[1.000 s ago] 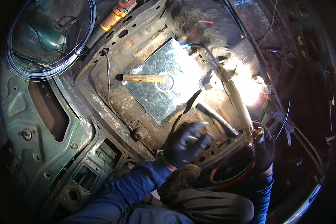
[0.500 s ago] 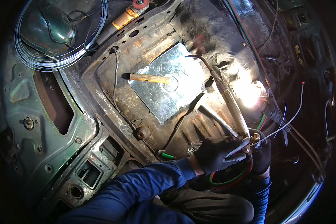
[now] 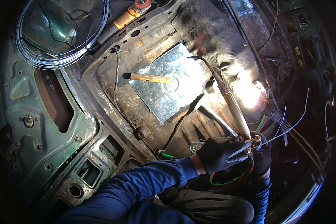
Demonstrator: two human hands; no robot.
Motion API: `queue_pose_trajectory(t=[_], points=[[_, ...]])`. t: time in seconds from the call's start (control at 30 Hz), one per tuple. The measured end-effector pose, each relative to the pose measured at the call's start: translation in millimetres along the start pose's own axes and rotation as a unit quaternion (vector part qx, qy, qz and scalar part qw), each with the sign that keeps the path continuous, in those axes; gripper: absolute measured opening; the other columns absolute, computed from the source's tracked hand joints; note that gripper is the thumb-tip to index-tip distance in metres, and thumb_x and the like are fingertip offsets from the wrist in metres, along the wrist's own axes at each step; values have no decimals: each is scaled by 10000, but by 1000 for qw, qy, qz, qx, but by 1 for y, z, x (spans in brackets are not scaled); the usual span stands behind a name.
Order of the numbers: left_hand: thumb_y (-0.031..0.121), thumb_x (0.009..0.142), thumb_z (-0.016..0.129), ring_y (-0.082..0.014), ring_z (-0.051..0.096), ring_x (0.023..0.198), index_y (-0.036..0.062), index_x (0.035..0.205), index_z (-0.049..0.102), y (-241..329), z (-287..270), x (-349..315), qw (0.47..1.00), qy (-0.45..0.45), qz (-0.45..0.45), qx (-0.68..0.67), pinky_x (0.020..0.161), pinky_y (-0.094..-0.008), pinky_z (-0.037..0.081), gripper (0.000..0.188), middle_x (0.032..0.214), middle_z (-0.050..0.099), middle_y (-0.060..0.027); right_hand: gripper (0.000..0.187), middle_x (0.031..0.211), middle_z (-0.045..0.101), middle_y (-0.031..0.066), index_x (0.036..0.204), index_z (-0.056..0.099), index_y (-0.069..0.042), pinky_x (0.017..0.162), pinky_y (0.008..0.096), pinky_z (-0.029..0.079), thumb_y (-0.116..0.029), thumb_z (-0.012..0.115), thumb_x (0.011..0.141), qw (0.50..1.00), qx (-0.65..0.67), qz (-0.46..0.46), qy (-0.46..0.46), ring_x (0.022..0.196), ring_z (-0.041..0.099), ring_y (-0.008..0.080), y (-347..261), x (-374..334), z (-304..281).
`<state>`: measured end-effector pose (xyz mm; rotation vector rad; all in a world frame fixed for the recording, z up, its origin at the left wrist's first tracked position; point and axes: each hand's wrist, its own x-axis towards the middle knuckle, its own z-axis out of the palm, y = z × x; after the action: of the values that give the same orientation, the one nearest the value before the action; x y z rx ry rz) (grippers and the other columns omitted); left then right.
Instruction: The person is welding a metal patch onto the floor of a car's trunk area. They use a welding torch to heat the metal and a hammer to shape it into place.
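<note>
A gas welding torch (image 3: pixel 230 101) slants across the car floor, its thin bent tip over a shiny sheet-metal patch (image 3: pixel 153 95). My gloved left hand (image 3: pixel 218 154) is closed round the lower end of the torch handle, beside the brass valves (image 3: pixel 257 141). On the other side of these valves is my gloved right hand (image 3: pixel 263 158), in shadow, with its fingers bent at them; its grip is partly hidden. A thin filler wire (image 3: pixel 295 124) runs from between the hands, curving up to the right. Red and green hoses (image 3: pixel 227 183) loop below the torch.
A hammer (image 3: pixel 149 78) with a wooden handle lies on the patch. A bright lamp (image 3: pixel 258 93) shines at right. Coiled wire (image 3: pixel 59 64) hangs at upper left near an orange angle grinder (image 3: pixel 127 18). A green door panel (image 3: pixel 22 108) borders the left.
The free end of the filler wire has swung a little to the right and down. Both hands stay at the torch's lower end, with only slight finger movement.
</note>
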<state>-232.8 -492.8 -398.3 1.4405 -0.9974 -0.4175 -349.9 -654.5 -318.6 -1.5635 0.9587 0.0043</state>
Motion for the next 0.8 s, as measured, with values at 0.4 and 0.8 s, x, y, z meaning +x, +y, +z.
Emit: queue_pose_trajectory(t=[0.4, 0.8], points=[[337, 976, 813, -226, 758, 830, 135, 1374, 710, 0, 2, 1, 1000, 1, 3, 5, 696, -361, 621, 458, 1036, 741, -61, 726, 941, 749, 55, 1236, 705, 51, 752, 292, 570, -629, 741, 984, 1000, -3, -5, 6, 836, 697, 117, -1, 0, 1], [370, 976, 813, -205, 750, 775, 154, 1360, 725, -2, 0, 1, 1000, 10, 0, 21, 607, -352, 596, 449, 1020, 730, -42, 729, 937, 760, 57, 1243, 706, 54, 745, 287, 573, -621, 761, 974, 1000, -1, 3, 0, 835, 704, 119, -1, 4, 1]])
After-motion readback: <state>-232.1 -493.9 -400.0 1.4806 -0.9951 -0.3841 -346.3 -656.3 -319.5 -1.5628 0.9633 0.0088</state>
